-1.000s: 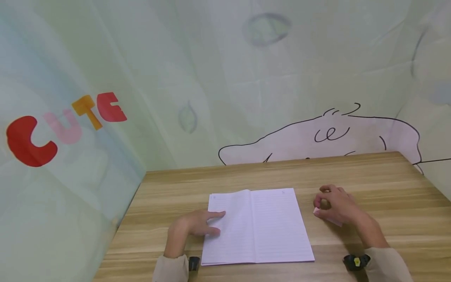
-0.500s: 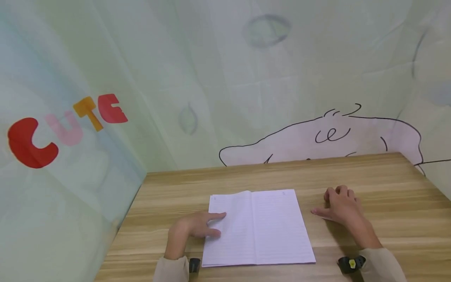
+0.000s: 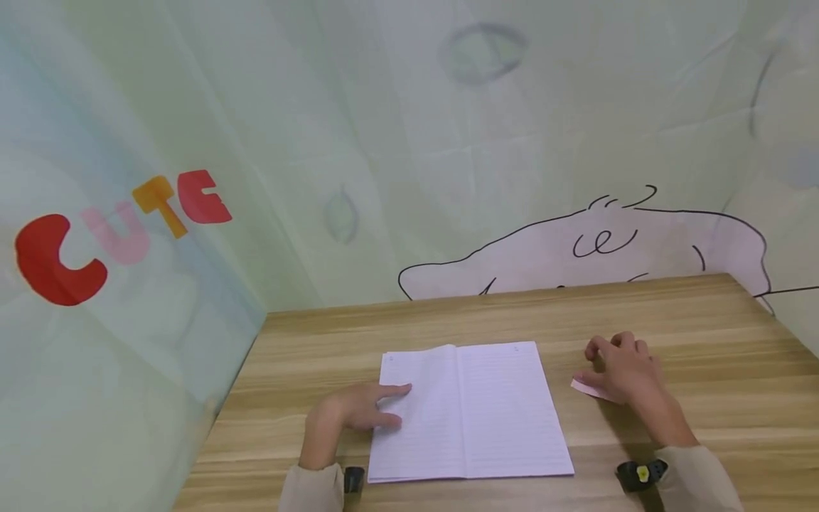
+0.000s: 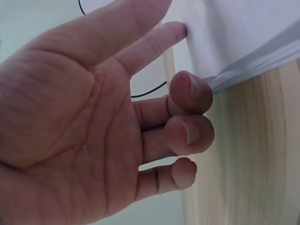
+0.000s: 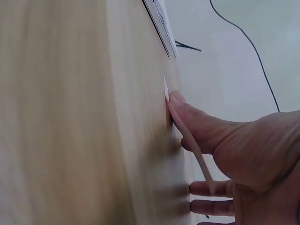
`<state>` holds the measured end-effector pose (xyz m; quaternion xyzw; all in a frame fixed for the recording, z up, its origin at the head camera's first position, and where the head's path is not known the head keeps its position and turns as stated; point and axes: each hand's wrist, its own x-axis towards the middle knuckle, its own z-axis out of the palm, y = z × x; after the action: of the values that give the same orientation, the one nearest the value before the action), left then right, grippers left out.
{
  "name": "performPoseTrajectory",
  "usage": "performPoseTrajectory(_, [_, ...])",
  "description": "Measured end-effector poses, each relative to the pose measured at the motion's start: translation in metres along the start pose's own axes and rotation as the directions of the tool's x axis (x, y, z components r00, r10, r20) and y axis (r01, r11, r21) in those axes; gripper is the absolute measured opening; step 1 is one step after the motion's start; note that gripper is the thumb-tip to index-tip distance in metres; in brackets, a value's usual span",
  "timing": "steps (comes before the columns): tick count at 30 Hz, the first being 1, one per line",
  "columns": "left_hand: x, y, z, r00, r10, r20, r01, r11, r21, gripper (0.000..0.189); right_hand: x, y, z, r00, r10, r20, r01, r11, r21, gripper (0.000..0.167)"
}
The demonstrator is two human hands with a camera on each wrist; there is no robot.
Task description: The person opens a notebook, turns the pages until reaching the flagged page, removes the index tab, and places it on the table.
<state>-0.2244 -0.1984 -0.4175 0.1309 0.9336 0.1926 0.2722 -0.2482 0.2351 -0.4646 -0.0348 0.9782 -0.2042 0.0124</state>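
Observation:
An open lined notebook [image 3: 505, 412] lies flat on the wooden table. My left hand [image 3: 361, 407] rests at its left edge, index finger and thumb extended over the left page. In the left wrist view, the index fingertip touches the page and the other fingers [image 4: 190, 131] bend loosely beside the notebook's edge. To the right of the notebook, my right hand [image 3: 627, 373] holds a small pale pink slip of paper [image 3: 595, 392] low over the table. The right wrist view shows the slip [image 5: 193, 146] edge-on, bent along the thumb; a fingertip is partly hidden behind it.
The wooden table [image 3: 704, 334] ends at a pale printed curtain [image 3: 409, 142] behind it and on the left. Dark straps [image 3: 642, 474] with sleeves show at both wrists.
My right thumb stretched out over the slip, mostly covering it, then drew back so the slip's left end shows again. The right fingers moved slightly. My left hand and the notebook stay put.

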Motion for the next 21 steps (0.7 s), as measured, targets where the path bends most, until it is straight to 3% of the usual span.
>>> performPoseTrajectory(3, [-0.001, 0.0012, 0.0014, 1.0, 0.01, -0.009, -0.01, 1.0, 0.001, 0.056, -0.0006, 0.0015, -0.0018, 1.0, 0.01, 0.01, -0.01, 1.0, 0.019, 0.04])
performPoseTrajectory(13, [-0.0012, 0.0077, -0.0037, 0.999, -0.031, -0.02, 0.031, 0.999, 0.025, 0.055, -0.0019, -0.0026, -0.0086, 1.0, -0.013, 0.025, 0.013, 1.0, -0.003, 0.056])
performPoseTrajectory(17, [0.0011, 0.0055, -0.0019, 0.998, 0.004, -0.058, -0.002, 0.999, 0.033, 0.051, -0.0021, -0.0026, -0.0086, 0.999, -0.005, 0.04, 0.004, 1.0, 0.001, 0.052])
performPoseTrajectory(21, [0.006, 0.0034, 0.0018, 0.987, 0.07, -0.143, -0.06, 0.996, 0.072, 0.044, -0.0013, -0.0019, -0.0065, 0.999, 0.012, 0.05, -0.012, 1.0, 0.014, 0.047])
